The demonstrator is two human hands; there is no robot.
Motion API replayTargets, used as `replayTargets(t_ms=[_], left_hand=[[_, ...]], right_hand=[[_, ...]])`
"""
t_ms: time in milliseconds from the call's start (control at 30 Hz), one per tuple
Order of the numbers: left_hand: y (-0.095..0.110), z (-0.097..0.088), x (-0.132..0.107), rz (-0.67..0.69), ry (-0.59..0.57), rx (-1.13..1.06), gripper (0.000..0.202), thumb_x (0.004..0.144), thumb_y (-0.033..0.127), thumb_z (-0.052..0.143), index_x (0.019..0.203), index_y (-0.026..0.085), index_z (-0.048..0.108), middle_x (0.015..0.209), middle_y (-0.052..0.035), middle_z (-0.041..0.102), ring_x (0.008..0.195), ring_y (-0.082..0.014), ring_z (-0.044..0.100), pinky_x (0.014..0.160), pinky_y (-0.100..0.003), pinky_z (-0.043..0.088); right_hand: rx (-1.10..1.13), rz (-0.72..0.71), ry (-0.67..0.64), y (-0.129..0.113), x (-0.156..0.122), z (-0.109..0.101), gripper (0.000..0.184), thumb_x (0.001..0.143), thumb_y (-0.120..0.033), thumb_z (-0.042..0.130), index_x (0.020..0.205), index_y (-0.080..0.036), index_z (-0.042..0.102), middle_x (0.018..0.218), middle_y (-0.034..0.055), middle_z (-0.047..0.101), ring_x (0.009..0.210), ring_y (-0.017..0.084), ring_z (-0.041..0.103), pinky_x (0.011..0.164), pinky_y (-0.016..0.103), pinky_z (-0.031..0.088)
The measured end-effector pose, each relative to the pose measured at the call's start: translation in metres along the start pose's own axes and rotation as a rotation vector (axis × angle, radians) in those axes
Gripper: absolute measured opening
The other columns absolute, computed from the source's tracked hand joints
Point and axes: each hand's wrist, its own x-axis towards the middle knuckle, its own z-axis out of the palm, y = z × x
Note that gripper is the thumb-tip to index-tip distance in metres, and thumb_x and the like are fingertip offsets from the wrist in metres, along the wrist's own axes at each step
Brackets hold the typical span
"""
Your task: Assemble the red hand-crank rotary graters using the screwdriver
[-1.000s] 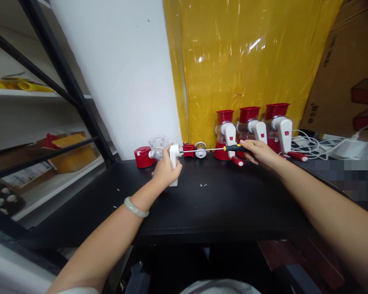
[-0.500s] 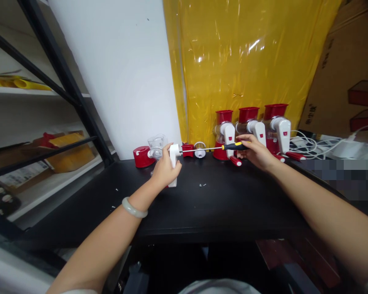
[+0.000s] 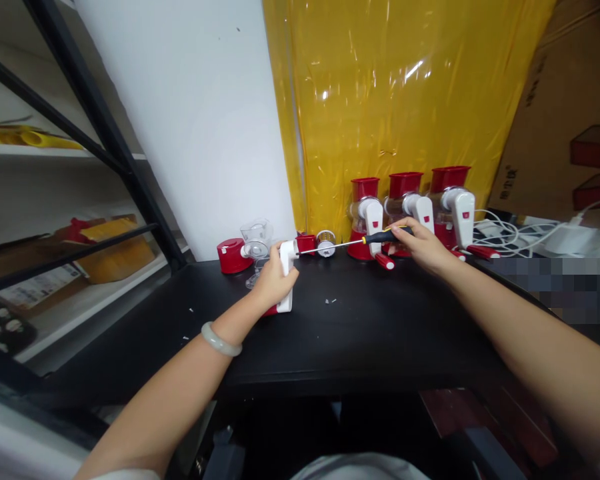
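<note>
My left hand (image 3: 273, 278) is closed around a white crank handle (image 3: 287, 267) with a red grip showing at its lower end. In my right hand (image 3: 415, 243) is a screwdriver (image 3: 377, 237) with a black and yellow handle. Its long shaft runs left, and the tip is at the upper end of the crank; whether it sits in a screw I cannot tell. Behind my left hand are a red base (image 3: 234, 256) and a clear plastic housing (image 3: 257, 233). A red part (image 3: 306, 244) and a drum grater (image 3: 326, 245) lie behind the screwdriver shaft.
Several red and white rotary graters (image 3: 367, 217) stand along the back right. Small white pieces (image 3: 331, 301) lie on the black table (image 3: 360, 347). White cables (image 3: 505, 233) and a cardboard box (image 3: 545, 133) are at the right; a shelf rack (image 3: 125, 173) is at the left.
The crank has shifted slightly right and down in my left hand. The screwdriver has tilted, its tip now lower than its handle.
</note>
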Motion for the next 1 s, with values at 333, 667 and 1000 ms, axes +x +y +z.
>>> replayTargets(t_ms=[333,667,1000], left_hand=[[0.01,-0.008,-0.005,0.06,0.154,0.216,0.071,0.081,0.027,0.054,0.143,0.013,0.024,0.108,-0.0168,0.064,0.082,-0.0289,0.067,0.078,-0.042,0.051],[0.018,-0.012,-0.006,0.066,0.141,0.196,0.073,0.08,0.026,0.056,0.144,0.015,0.024,0.113,-0.0169,0.062,0.084,-0.0282,0.066,0.081,-0.042,0.05],[0.005,-0.002,-0.003,-0.008,-0.029,0.059,0.062,0.08,0.023,0.051,0.137,0.015,0.029,0.102,-0.0129,0.064,0.089,-0.0297,0.066,0.082,-0.043,0.05]], right_hand=[[0.011,0.022,0.002,-0.002,-0.002,0.006,0.049,0.072,-0.068,0.065,0.073,-0.022,0.05,0.057,0.0001,0.061,0.044,0.011,0.053,0.047,0.027,0.043],[0.207,0.09,0.003,0.001,-0.001,0.008,0.035,0.077,-0.052,0.064,0.094,-0.026,0.048,0.071,-0.0021,0.063,0.059,0.017,0.064,0.058,0.033,0.052],[0.088,0.084,-0.019,0.004,-0.001,0.001,0.049,0.062,-0.049,0.082,0.094,-0.024,0.055,0.079,0.0,0.068,0.066,0.017,0.068,0.07,0.035,0.056]])
